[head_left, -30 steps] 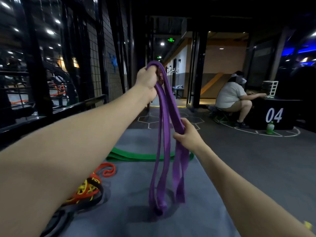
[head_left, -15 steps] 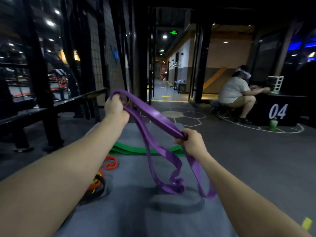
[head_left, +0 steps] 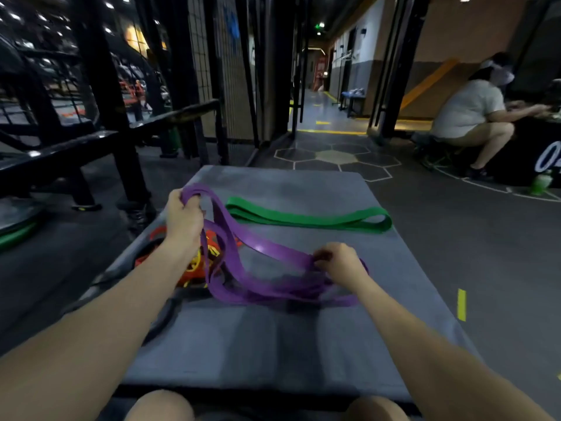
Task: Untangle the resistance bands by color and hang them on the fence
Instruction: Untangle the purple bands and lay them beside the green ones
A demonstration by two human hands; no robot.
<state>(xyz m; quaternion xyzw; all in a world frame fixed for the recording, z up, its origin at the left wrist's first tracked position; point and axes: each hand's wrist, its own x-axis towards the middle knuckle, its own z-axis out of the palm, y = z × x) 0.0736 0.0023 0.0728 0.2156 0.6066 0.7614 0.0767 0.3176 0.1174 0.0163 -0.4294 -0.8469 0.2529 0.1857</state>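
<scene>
**Both hands hold the purple band over the mat**

Both hands have a tight grip on the purple resistance band (head_left: 267, 253). Left hand (head_left: 183, 221) is curled round one end of it, up off the mat. Right hand (head_left: 341, 262) pinches the other end, low and near the mat. Between the hands the purple band hangs in long loops, and the lowest loops lie on the grey mat (head_left: 273, 344).

Just past the hands, the green resistance band (head_left: 309, 218) lies flat on the far part of the mat, folded long and neat. By the left edge of the mat sits a tangled pile of bands (head_left: 209, 259), red, orange and yellow, with a black one too. The left arm covers part of the pile.

To the left stands a black rail fence (head_left: 91, 144) with nothing hanging on it that can be seen. At the far right, another person (head_left: 467, 113) in a white shirt sits bent over a black box (head_left: 543, 159). White writing on the box starts with "0"; the rest is cut off. A green bottle (head_left: 540, 183) stands on the floor beside it. Two bare knees show at the bottom edge.
</scene>
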